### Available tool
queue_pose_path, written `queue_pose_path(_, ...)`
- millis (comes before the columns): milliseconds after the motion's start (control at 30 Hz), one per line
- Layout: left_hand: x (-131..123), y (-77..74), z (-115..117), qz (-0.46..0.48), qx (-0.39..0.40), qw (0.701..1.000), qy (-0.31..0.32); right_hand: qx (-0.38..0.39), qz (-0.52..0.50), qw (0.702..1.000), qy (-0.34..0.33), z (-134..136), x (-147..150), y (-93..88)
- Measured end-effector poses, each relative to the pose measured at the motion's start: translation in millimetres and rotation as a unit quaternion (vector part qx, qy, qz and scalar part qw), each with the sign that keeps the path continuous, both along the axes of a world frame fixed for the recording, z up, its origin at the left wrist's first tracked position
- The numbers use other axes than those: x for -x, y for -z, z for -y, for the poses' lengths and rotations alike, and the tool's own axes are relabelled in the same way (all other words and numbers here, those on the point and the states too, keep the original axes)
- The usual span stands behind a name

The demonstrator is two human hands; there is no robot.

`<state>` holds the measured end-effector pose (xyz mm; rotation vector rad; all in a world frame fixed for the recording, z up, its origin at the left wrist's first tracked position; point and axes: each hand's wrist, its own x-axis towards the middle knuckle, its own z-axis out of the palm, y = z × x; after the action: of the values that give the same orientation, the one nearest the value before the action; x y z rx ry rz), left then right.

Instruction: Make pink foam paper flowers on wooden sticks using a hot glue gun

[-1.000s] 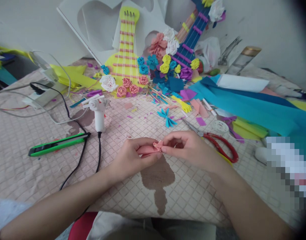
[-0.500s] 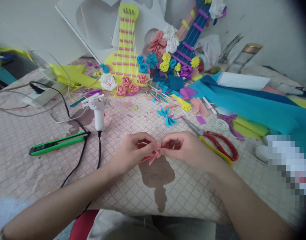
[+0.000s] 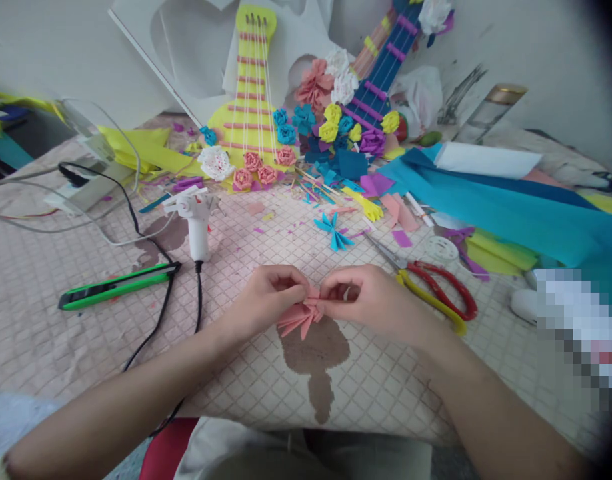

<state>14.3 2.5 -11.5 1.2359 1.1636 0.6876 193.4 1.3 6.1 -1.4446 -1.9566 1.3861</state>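
Observation:
Between my two hands is a pink pleated paper flower (image 3: 302, 319), its pointed folds fanned downward over the table. My left hand (image 3: 269, 293) pinches its upper left part with thumb and forefinger. On the other side, my right hand (image 3: 363, 293) grips the upper right edge between thumb and fingertips. Part of the paper is hidden behind the fingers. A similar blue pleated paper flower (image 3: 333, 232) lies just beyond my hands. Scissors (image 3: 431, 287) with red and yellow handles rest beside my right hand, their blades pointing to the blue flower.
A white glue gun (image 3: 198, 227) stands at the left with its black cord trailing forward. Near it lies a green utility knife (image 3: 116, 287). A yellow paper guitar (image 3: 251, 113) and a blue one (image 3: 381, 87) lean at the back. Blue paper sheets (image 3: 501, 200) spread right.
The pink paper has turned slightly in my fingers, and more of its folds show below them. Both hands stay in nearly the same place.

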Motion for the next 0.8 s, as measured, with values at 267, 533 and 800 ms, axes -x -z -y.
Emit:
queue_pose_path(267,0.1,0.1,2.8,-0.007,-0.013,1.0,0.009,0.003,0.004,1.0,-0.001,-0.2,0.1,-0.5)
queue_pose_path(533,0.4,-5.5,5.8,0.018,-0.054,0.998,0.041,0.024,0.002,1.0,-0.018,-2.9,-1.2,-2.1)
queue_pose_path(800,2.8,-5.4,8.8,0.037,-0.027,0.993,0.109,0.029,-0.044,0.999,-0.009,-10.1,-9.5,0.4)
